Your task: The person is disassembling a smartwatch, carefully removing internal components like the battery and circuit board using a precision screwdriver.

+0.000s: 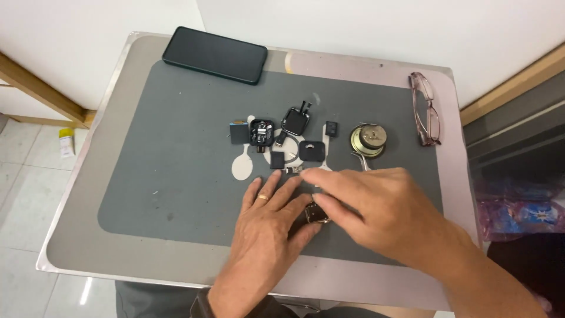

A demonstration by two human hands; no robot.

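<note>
Pinching a small metal part [316, 213], the left hand [266, 232] has its grip closed on it. Right hand [376, 203] lies half-curled over it, grasping nothing visible; a yellow tube [66, 142] sits on the floor left of the desk [88, 235].

I see a small metal-edged table [88, 247] carrying a grey work mat [176, 176], a black phone [214, 55], and pink-framed glasses [426, 109].
</note>
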